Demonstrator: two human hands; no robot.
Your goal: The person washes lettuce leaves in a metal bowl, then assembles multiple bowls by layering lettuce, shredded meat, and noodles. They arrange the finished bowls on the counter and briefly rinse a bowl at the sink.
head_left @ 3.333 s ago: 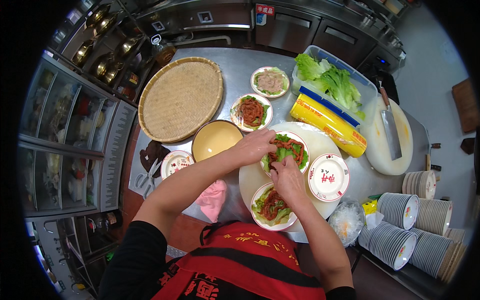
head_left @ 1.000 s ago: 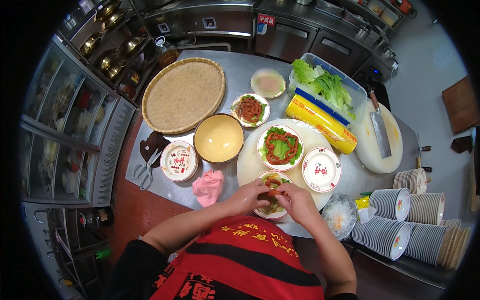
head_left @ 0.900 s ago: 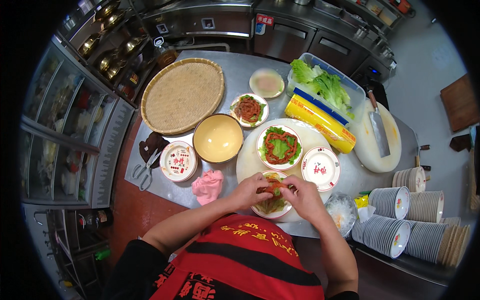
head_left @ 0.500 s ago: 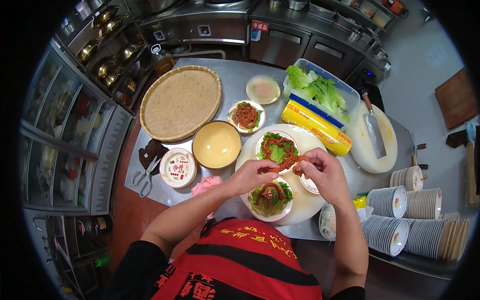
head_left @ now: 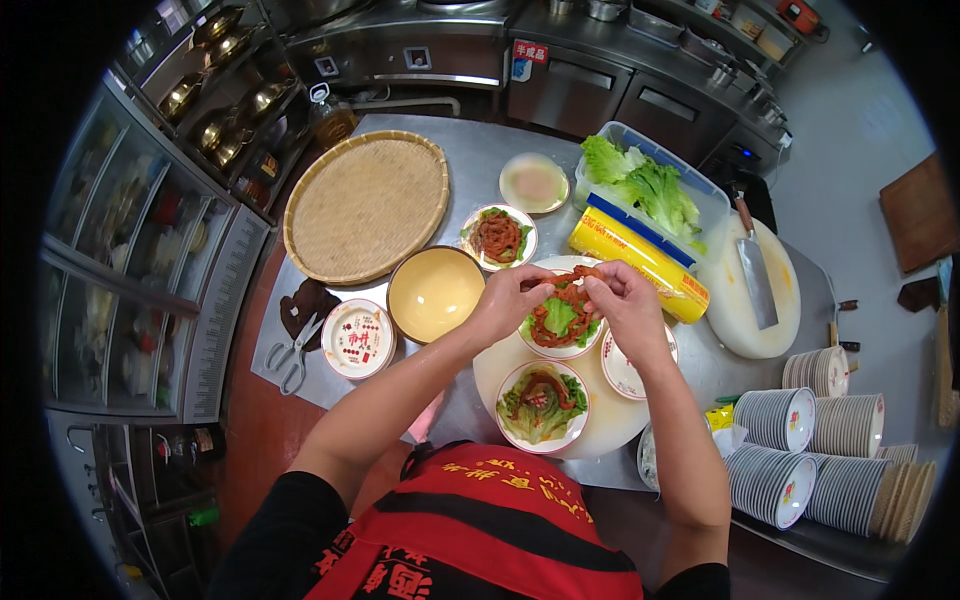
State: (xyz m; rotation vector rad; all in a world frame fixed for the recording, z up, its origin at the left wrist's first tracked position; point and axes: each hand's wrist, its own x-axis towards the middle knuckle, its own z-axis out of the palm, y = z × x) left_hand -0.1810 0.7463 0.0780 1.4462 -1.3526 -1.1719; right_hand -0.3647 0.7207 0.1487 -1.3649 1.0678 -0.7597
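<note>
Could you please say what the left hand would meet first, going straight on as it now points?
Beyond the reddish-brown strip it holds, the left hand would probably meet the right hand first, though depth is unclear.

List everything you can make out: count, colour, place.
Food strip: one visible, reddish, above a plate
Food plates: four, white, centre
Printed plate: one, white, centre-right
Bowl: one, yellow inside, centre-left
Plate stack: one, white, left of bowl
Round boards: two, cream, centre and right
Cleaver: one, silver, right board
Lettuce: several leaves, green, in clear tub
Roll: one, yellow, beside tub
Woven tray: one, tan, upper left
Scissors: one pair, grey, left
Bundle: one, brown, left
Cloth: one, pink, below bowl
Dish stacks: several, white, lower right
Table: one, grey, centre
Fridge: one, grey, left
Pots: several, gold, upper left
Apron: one, red-black, lower centre
Left hand, right hand: one each, bare, pinching strip
</note>
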